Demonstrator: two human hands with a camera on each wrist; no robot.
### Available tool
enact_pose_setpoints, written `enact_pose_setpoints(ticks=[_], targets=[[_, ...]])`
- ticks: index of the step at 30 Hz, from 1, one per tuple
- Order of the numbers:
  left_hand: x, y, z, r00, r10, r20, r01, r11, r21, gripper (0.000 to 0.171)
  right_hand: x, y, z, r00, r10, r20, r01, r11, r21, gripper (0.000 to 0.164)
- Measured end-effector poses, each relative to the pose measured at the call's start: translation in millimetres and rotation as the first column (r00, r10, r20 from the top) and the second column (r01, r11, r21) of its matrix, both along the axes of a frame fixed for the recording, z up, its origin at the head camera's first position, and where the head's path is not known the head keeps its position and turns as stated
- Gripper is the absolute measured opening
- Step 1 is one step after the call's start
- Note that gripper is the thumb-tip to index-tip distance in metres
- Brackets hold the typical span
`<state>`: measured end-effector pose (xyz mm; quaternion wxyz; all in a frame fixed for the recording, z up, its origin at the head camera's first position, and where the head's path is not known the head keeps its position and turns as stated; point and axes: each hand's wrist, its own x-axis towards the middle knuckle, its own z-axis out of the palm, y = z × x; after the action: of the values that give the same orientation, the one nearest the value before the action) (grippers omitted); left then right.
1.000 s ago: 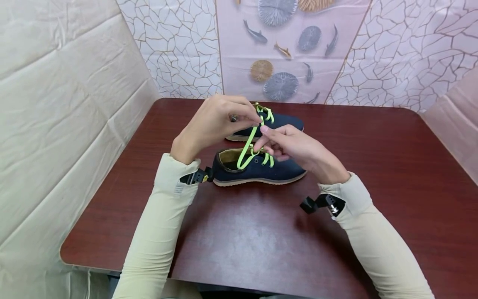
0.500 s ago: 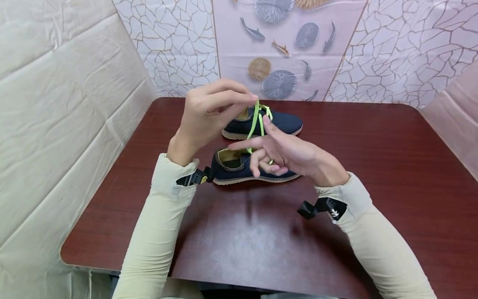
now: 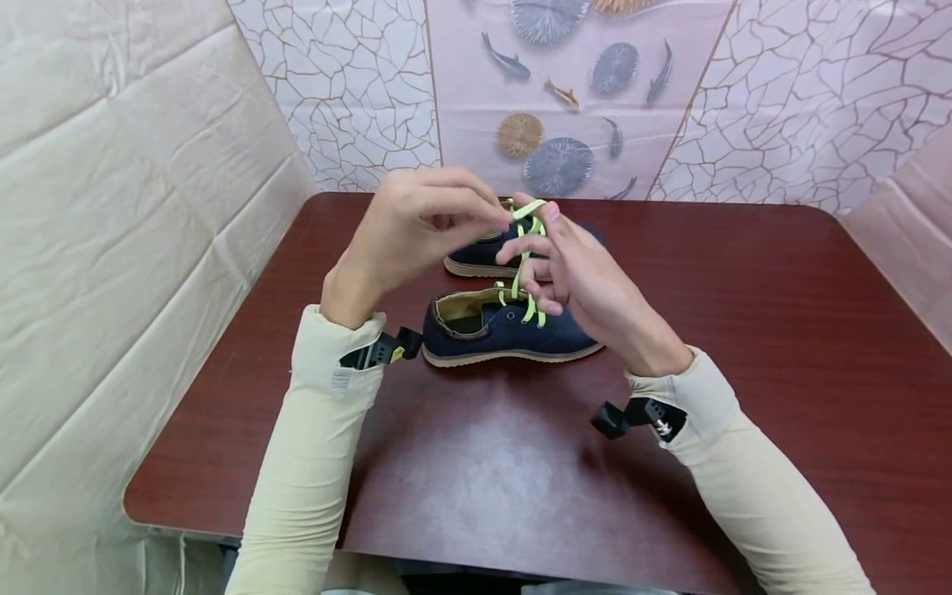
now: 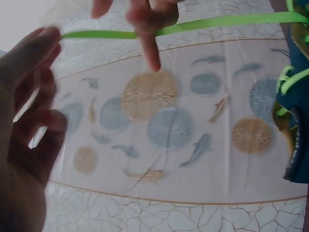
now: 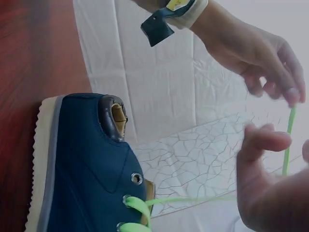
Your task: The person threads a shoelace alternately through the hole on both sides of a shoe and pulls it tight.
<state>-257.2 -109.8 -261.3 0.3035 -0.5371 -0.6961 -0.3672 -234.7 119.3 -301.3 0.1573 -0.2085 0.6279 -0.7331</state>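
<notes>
A navy canvas shoe (image 3: pixel 506 335) with eyelets stands on the table, toe to the right, with a neon green shoelace (image 3: pixel 529 209) rising from it. My left hand (image 3: pixel 420 219) is above the shoe's heel side and pinches the lace near its end between thumb and fingertips. Close by, my right hand (image 3: pixel 583 273) has the lace at its thumb and index finger, the other fingers spread and bent. In the left wrist view the lace (image 4: pixel 217 23) runs taut from the left fingertips past the right fingers to the shoe. Lower lacing (image 5: pixel 137 205) threads the eyelets.
Behind it stands a matching navy shoe (image 3: pixel 476 263) with green laces, partly hidden by the hands. Both are on a dark red-brown table (image 3: pixel 461 463). A patterned cloth (image 3: pixel 558 83) hangs along the back edge, and a pale cloth (image 3: pixel 149 248) covers the left side.
The left hand first rose with the lace, then came slightly down. The right hand opened its fingers below, then moved up so its thumb and index finger meet the lace. The shoes stay put.
</notes>
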Motion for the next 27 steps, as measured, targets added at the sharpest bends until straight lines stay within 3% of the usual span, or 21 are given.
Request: enact_pose_setpoints(ticks=[2, 3, 6, 8, 11, 16, 23, 27], targets=[[-2.3, 2, -3.7, 0.997, 0.049, 0.063, -0.038, 0.986, -0.162, 0.009, -4.8, 1, -4.4, 0.995, -0.097, 0.008, 0.097, 0.995, -0.031, 0.057], [-4.0, 4, -6.1, 0.993, 0.089, 0.082, -0.067, 0.968, -0.242, 0.008, -7.6, 2, -7.2, 0.99, -0.139, 0.006, 0.139, 0.99, -0.03, 0.056], [-11.4, 12, -15.2, 0.975, 0.196, 0.105, -0.13, 0.887, -0.442, 0.004, -16.3, 5, -17.5, 0.977, -0.212, -0.013, 0.212, 0.977, 0.034, 0.057], [-17.1, 17, -22.1, 0.964, 0.239, 0.115, -0.146, 0.84, -0.523, 0.004, -21.7, 7, -24.5, 0.975, -0.217, -0.045, 0.221, 0.969, 0.113, 0.062], [-24.4, 20, -31.2, 0.952, 0.274, 0.14, -0.144, 0.798, -0.585, 0.007, -28.9, 8, -32.5, 0.98, -0.184, -0.078, 0.196, 0.96, 0.201, 0.071], [-30.4, 22, -39.6, 0.945, 0.297, 0.135, -0.148, 0.759, -0.634, 0.008, -35.3, 8, -39.7, 0.99, -0.113, -0.084, 0.13, 0.966, 0.223, 0.082], [-32.2, 25, -43.7, 0.94, 0.322, 0.111, -0.164, 0.715, -0.679, 0.011, -37.2, 10, -42.7, 1.0, -0.009, 0.024, 0.003, 0.97, 0.242, 0.084], [-31.6, 26, -43.6, 0.93, 0.344, 0.133, -0.153, 0.687, -0.71, 0.012, -39.0, 12, -44.0, 0.995, -0.004, 0.1, -0.019, 0.973, 0.229, 0.079]])
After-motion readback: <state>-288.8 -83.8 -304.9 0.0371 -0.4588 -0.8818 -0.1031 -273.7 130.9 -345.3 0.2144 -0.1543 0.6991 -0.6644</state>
